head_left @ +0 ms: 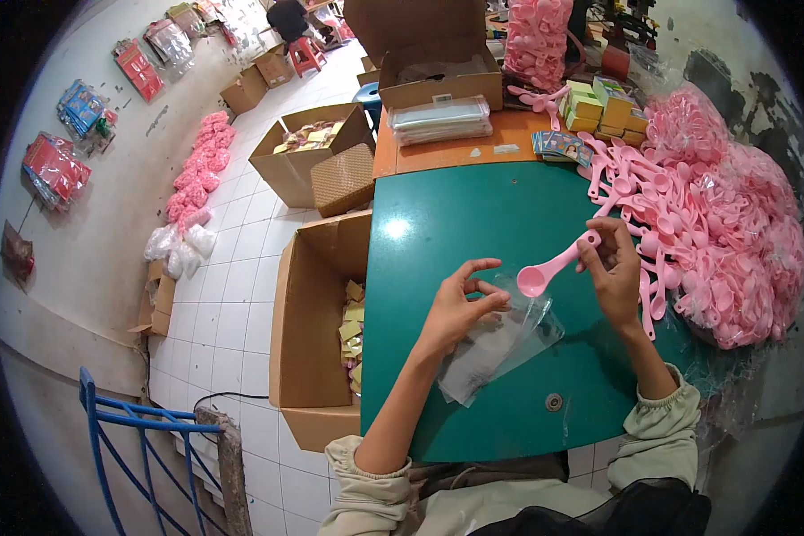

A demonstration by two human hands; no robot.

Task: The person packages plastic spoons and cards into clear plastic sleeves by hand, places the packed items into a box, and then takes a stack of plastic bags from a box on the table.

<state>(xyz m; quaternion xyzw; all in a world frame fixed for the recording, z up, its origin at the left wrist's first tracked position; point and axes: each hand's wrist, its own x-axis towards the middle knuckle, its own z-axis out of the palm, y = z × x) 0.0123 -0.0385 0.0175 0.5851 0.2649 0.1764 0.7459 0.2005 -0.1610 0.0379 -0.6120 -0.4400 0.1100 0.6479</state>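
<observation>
In my right hand [613, 272] is a pink measuring spoon [554, 265], pinched near the end of its handle. The spoon's bowl points left, above several clear plastic bags [500, 353] lying on the green tabletop [447, 223]. My left hand [460, 304] is at the upper edge of these bags. Its thumb and a finger pinch a clear bag, while the index finger is held apart above. The spoon's bowl is just right of the left fingertips, over the bag's edge.
Right of my right hand is a heap of pink spoons [661, 201], with bagged spoons [741, 250] beyond. Small boxes [598, 107], cards [561, 146] and packed sleeves [439, 119] lie at the back. Open cartons [317, 322] stand left; a person [288, 20] sits far off.
</observation>
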